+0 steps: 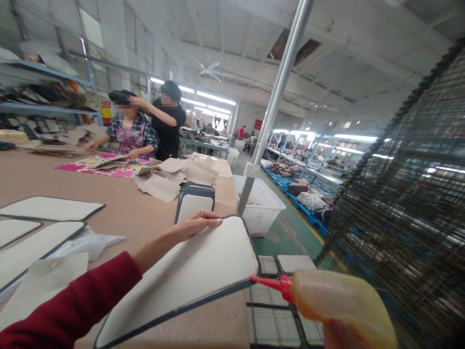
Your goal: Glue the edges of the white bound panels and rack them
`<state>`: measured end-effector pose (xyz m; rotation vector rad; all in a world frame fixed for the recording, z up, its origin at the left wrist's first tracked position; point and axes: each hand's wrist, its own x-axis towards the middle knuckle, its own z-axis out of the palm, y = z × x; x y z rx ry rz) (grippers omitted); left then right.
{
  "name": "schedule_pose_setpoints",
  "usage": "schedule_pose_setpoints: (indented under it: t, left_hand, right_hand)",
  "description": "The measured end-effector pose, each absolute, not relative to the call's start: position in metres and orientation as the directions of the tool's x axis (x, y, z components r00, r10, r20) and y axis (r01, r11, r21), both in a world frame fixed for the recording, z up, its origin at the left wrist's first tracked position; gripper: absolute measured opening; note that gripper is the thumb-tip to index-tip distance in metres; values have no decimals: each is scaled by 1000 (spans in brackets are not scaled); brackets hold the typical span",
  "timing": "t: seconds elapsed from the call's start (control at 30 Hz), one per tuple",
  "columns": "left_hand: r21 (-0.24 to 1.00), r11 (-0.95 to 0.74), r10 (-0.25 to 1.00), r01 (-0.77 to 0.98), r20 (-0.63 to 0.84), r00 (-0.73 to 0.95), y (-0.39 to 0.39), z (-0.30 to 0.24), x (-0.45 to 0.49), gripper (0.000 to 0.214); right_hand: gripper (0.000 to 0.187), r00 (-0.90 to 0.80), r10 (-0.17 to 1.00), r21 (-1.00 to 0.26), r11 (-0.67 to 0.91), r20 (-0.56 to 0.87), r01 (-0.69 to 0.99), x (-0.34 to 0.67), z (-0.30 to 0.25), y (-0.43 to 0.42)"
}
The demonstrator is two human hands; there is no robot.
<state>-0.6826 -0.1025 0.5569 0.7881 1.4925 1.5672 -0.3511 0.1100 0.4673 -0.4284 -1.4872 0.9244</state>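
My left hand (198, 223), in a red sleeve, lies with fingers closed along the far edge of a white panel (189, 274) with a dark rim, holding it tilted over the table edge. My right hand (336, 337) shows only at the bottom edge, wrapped round a yellowish glue bottle (341, 300). The bottle's red nozzle (271, 282) touches the panel's near right rim.
More dark-rimmed white panels (51, 208) lie on the brown table (127, 213) at left, another (194, 201) stands beyond my hand. Two people work at the far end over beige pieces (174, 177). A wire rack (399, 203) fills the right; a white bin (261, 206) and floor panels (294, 264) lie below.
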Motion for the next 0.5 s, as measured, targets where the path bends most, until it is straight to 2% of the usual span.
schedule_pose_setpoints:
  t: [0.13,0.2,0.3,0.4,0.5]
  left_hand:
    - [981,-23,848,-191,-82,-524,-97,545,-683,50]
    - [979,-52,833,-199,-67,-549,-96,540,-681,50]
    - [974,-90,822,-209,-46,-568,-95,533,-678,51]
    - [973,-88,799,-215,-59,-598,-95,528,-674,54]
    - [974,-81,773,-213,-73,-630,-95,525,-670,57]
  right_hand:
    - [43,79,836,-738,520,543,-430,-380,492,83]
    - [46,130,879,-723,455,460,-520,-391,512,75]
    - [52,93,893,-702,407,440,-584,-400,535,72]
    - [47,38,826,-687,492,562,-534,-400,539,78]
    - [44,3,813,-690,496,583,-527,-399,529,88]
